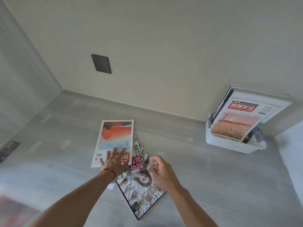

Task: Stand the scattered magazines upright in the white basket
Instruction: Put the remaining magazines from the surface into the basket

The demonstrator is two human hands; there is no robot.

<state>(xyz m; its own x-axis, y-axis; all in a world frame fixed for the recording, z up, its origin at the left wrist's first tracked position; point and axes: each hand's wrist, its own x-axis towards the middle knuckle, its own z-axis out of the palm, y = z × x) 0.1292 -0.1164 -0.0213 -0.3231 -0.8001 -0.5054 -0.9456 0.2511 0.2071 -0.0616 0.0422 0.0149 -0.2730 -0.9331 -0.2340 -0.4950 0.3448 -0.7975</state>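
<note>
Three magazines lie overlapped on the grey floor. The top one, a white-bordered magazine with an orange picture, lies to the left; my left hand rests flat on its near end with fingers spread. A pink-titled magazine pokes out beneath it. Nearest me lies a magazine with a woman on the cover. My right hand hovers over these two with fingers loosely curled, holding nothing that I can make out. The white basket stands at the right by the wall, with several magazines upright in it.
A beige wall with a dark socket plate rises behind the floor. A dark flat object lies at the far left edge. A pale surface borders the basket on the right. A red blur shows at the lower left corner.
</note>
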